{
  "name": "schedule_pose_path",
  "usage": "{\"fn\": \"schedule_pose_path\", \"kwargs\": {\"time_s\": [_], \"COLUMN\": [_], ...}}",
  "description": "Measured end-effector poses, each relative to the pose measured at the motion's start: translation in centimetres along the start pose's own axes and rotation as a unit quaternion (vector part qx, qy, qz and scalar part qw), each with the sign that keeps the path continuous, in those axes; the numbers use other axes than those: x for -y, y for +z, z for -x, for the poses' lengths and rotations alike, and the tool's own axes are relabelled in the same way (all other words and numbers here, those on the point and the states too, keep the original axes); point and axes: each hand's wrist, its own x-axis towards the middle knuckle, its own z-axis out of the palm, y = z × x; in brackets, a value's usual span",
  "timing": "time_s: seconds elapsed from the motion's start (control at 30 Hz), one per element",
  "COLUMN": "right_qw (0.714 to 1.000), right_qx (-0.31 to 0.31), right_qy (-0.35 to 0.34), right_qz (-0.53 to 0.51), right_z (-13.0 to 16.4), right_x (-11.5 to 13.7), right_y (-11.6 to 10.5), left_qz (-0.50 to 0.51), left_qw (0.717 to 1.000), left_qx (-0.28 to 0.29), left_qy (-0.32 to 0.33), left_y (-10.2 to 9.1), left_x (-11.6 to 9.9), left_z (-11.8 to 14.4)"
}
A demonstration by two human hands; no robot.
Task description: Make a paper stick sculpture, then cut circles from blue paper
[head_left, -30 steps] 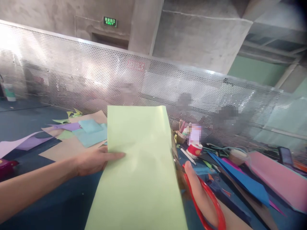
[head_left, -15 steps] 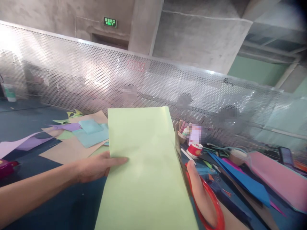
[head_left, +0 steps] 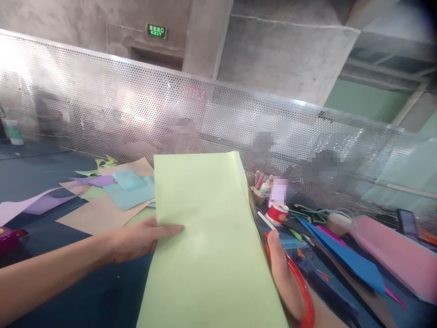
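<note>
A long sheet of light green paper stands up before me, its lower end running out of the frame. My left hand pinches its left edge, thumb flat on the front and fingers behind. At the right edge is my right hand, its thumb through the red handle of a pair of scissors. The blades and the other fingers are hidden behind the paper.
Loose colored sheets lie at left on the dark blue table, near a magenta object. On the right are a red paper cup, blue paper and a pink board. A perforated metal screen runs behind.
The red handle and my right thumb have shifted slightly, and less of the handle loop shows. The paper's lower right edge has moved a little to the right. My left hand is nearly still.
</note>
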Motion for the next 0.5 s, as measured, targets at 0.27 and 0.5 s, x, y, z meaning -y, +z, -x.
{"fn": "schedule_pose_path", "kwargs": {"time_s": [0.27, 0.5], "right_qw": [0.991, 0.991], "right_qx": [-0.076, -0.08], "right_qy": [0.108, 0.107], "right_qz": [0.011, 0.004], "right_z": [0.5, 0.3], "right_x": [-1.4, -2.1], "right_y": [-0.2, -0.3], "left_qz": [0.004, 0.008], "left_qw": [1.0, 1.0], "left_qx": [0.004, -0.007], "left_qy": [-0.004, -0.002], "left_y": [0.1, 0.3], "left_x": [0.0, -0.1], "left_z": [0.2, 0.2]}}
